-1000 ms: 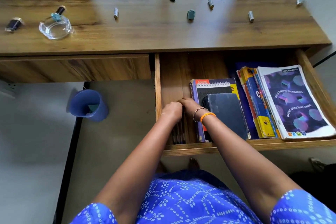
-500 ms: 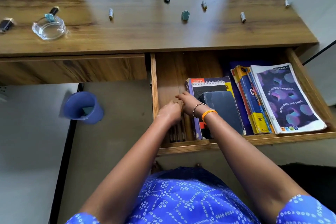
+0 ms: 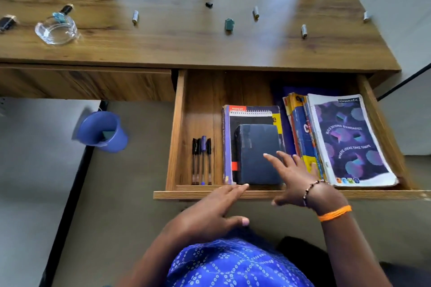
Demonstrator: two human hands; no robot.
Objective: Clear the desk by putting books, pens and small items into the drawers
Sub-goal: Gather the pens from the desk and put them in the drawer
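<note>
Four pens point(image 3: 202, 161) are lying in the open drawer's point(image 3: 177, 128) left end, apart from both hands. I'm seeing my left hand point(image 3: 211, 213) spreading flat at the drawer front and my right hand point(image 3: 295, 176) hovering open-fingered over the dark notebook point(image 3: 256, 147), gripping nothing.

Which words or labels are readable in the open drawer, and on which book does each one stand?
"BUILD BEYOND BOUNDARIES": purple notebook, cover.
"WHERE IDEAS TAKE SHAPE": same cover, lower.
"classmate": its top right corner, small, only just readable.
Large "C": blue and yellow book; remainder hidden.
Red label on the spiral notebook: too blurred.
Spine text of the same stack: too blurred.
</note>
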